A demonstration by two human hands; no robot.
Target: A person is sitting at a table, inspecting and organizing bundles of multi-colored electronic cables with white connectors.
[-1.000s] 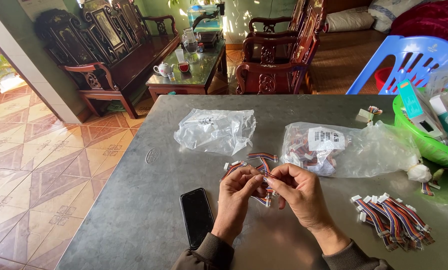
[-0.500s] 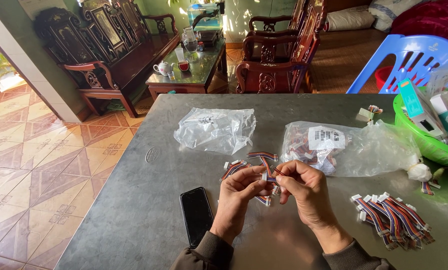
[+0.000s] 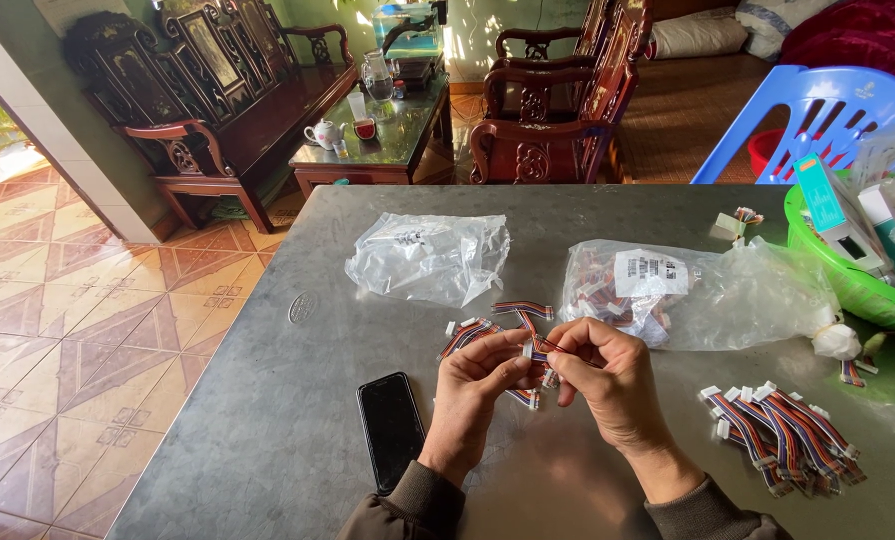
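Over a grey metal table, my left hand and my right hand meet and pinch the same short multicoloured ribbon cable with white connectors. More loose cables of this kind lie just beyond my fingers. A bundle of several finished-looking cables rests to the right of my right wrist. Behind the hands lie a clear plastic bag and a second clear bag with cables inside and a white label.
A black phone lies face up left of my left wrist. A green basket with boxes stands at the table's right edge, a blue plastic chair behind it. Dark wooden benches, chairs and a glass-topped tea table fill the room beyond.
My fingers have shifted slightly on the cable, with both hands staying at the same spot. Nothing else on the table has moved.
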